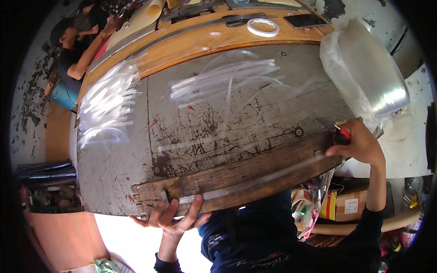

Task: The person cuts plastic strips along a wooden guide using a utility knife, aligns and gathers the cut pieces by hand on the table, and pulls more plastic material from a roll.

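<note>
A long wooden board lies along the near edge of the worn grey tabletop. Clear plastic strips stretch lengthwise over it. My left hand bends its fingers over the board's near edge and holds down the strips' left end, beside a small metal stop. At the other end, my right hand is closed round a red-and-black utility knife, its blade out and angled up to the left. The right thumb rests at the strips' right end.
Cut clear strips form a pile at left and a bundle farther back. A big roll of clear plastic stands at right. Behind lie a tape roll, a phone and black scissors. A co-worker is at far left.
</note>
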The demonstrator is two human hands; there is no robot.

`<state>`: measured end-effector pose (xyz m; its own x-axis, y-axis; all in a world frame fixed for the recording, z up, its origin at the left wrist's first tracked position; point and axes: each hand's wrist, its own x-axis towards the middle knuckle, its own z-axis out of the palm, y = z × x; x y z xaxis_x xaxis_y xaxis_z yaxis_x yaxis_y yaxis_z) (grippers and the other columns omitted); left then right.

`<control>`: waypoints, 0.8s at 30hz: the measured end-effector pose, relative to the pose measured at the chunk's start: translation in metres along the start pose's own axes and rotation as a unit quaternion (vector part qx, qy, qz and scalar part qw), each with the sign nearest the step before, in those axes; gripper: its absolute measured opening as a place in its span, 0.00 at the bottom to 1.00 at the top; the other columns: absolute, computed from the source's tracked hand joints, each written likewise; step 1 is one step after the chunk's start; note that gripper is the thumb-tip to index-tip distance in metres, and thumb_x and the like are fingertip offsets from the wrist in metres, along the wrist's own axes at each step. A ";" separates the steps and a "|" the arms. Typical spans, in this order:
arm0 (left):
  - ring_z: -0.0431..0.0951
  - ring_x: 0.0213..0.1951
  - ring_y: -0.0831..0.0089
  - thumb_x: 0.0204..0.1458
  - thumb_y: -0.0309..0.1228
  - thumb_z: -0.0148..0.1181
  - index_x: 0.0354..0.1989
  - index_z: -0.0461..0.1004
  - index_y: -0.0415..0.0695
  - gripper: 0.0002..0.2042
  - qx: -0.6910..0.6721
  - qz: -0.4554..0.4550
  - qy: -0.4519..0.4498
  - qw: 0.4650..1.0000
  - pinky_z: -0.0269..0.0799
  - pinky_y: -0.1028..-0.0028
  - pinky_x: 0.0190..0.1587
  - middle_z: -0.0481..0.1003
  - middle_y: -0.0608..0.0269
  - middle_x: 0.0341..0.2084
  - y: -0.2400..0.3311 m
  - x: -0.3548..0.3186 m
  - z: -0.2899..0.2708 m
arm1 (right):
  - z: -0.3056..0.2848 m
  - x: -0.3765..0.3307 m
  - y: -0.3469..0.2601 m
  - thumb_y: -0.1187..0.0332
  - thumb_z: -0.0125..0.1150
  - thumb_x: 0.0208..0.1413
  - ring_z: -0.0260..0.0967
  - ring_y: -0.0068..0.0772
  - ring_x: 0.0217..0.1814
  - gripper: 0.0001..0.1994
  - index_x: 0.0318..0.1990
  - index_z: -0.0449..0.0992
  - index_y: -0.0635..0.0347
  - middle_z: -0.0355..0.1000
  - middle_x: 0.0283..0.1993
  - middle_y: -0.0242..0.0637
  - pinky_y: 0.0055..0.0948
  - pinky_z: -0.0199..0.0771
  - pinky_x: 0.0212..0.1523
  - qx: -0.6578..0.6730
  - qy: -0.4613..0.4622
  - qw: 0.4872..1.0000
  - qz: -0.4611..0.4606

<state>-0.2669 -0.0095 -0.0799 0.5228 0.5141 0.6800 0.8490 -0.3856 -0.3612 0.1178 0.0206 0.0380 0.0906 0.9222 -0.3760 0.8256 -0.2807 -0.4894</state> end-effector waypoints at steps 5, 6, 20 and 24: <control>0.57 0.45 0.70 0.42 0.68 0.38 0.36 0.71 0.79 0.20 -0.010 -0.005 0.022 1.000 0.24 0.38 0.57 0.57 0.70 0.30 0.003 -0.002 0.002 | 0.005 -0.003 0.002 0.56 0.73 0.28 0.46 0.29 0.15 0.24 0.14 0.64 0.66 0.49 0.10 0.37 0.31 0.50 0.19 -0.032 0.051 0.998 -0.024; 0.57 0.45 0.70 0.42 0.68 0.38 0.36 0.71 0.79 0.20 -0.011 -0.004 0.021 1.000 0.24 0.38 0.57 0.57 0.70 0.30 0.003 -0.001 0.002 | 0.005 -0.003 0.001 0.56 0.73 0.28 0.46 0.29 0.15 0.24 0.14 0.64 0.66 0.49 0.10 0.37 0.31 0.50 0.19 -0.032 0.051 0.998 -0.023; 0.57 0.46 0.70 0.40 0.67 0.40 0.36 0.73 0.75 0.22 -0.019 -0.015 0.023 0.999 0.22 0.39 0.57 0.58 0.69 0.30 0.002 -0.004 0.003 | 0.011 -0.009 -0.014 0.44 0.65 0.31 0.66 0.46 0.29 0.26 0.21 0.69 0.63 0.66 0.19 0.43 0.39 0.62 0.29 -0.262 0.081 0.960 -0.054; 0.57 0.46 0.70 0.40 0.68 0.41 0.38 0.74 0.74 0.24 -0.025 -0.041 0.008 0.999 0.20 0.40 0.58 0.59 0.69 0.30 0.005 -0.010 0.003 | 0.013 -0.013 -0.018 0.44 0.64 0.31 0.66 0.48 0.30 0.26 0.21 0.70 0.62 0.68 0.21 0.41 0.39 0.63 0.30 -0.295 0.109 0.947 -0.060</control>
<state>-0.2678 -0.0136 -0.0904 0.4494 0.5341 0.7161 0.8843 -0.3796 -0.2719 0.0940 0.0101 0.0414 0.0365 0.9892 -0.1418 0.9990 -0.0325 0.0305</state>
